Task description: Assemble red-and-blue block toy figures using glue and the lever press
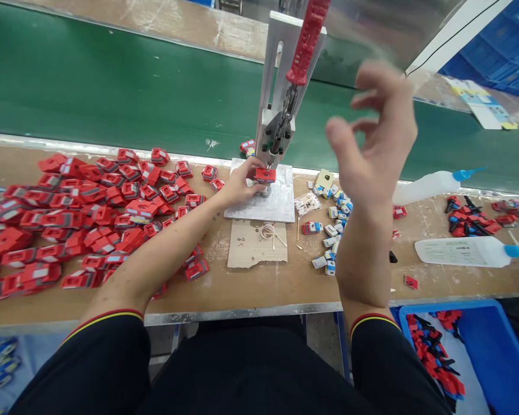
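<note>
Under the plunger of a metal toggle press (278, 124), my left hand (241, 185) pinches a small red toy car body (265, 175). The part sits over the round post on the press's metal base plate (281, 202). My right hand (374, 129) is raised in the air to the right of the press, blurred, with curled fingers apart and nothing in them. The red handle (308, 43) of the press points upward, apart from that hand. A large pile of red toy car bodies (99, 213) lies left of my left arm.
Small white and blue parts (334, 225) and cotton swabs (307, 203) lie right of the plate. Two white squeeze bottles (462, 252) rest farther right. A blue bin (484, 340) with red and black parts stands below the table edge. A green conveyor belt (112, 80) runs behind.
</note>
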`<state>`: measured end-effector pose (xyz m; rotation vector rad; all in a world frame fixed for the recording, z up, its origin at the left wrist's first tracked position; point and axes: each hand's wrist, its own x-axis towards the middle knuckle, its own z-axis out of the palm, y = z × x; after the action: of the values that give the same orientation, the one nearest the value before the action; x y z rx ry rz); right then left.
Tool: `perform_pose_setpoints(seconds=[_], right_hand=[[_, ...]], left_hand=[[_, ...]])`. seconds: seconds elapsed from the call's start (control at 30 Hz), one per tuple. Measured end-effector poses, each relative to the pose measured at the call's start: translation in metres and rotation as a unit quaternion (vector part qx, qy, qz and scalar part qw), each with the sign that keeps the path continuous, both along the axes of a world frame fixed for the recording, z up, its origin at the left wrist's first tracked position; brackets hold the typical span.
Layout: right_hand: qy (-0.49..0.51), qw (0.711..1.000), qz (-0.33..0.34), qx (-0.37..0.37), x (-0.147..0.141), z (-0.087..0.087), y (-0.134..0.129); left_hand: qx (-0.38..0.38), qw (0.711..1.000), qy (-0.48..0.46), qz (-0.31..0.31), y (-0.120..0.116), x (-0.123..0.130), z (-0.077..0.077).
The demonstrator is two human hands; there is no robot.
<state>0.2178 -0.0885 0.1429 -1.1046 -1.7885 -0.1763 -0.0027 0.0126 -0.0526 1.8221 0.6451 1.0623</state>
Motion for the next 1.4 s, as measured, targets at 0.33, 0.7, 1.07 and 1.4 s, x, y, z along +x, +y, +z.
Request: perform_pose_setpoints(seconds=[0.33,0.7,1.07,1.4], right_hand=[[0.015,0.996,0.081,-0.039,-0.041,-0.002,0.046],[0.105,0.977,0.141,-0.117,-0.035,-0.074,-0.021],[0.383,0.749,0.251,-0.479,-0.055,-0.043,-0.044],[0.354,0.775,0.234,-0.469,-0.051,-0.046,-0.043]], left_hand=[[0.029,0.999,0.03,0.01,-0.005,0.0,0.002],[0.048,0.998,0.035,0.02,-0.009,0.003,0.002],[0.046,0.997,0.043,0.041,-0.017,0.004,0.008],[0.037,0.997,0.052,0.05,-0.019,0.007,0.011]])
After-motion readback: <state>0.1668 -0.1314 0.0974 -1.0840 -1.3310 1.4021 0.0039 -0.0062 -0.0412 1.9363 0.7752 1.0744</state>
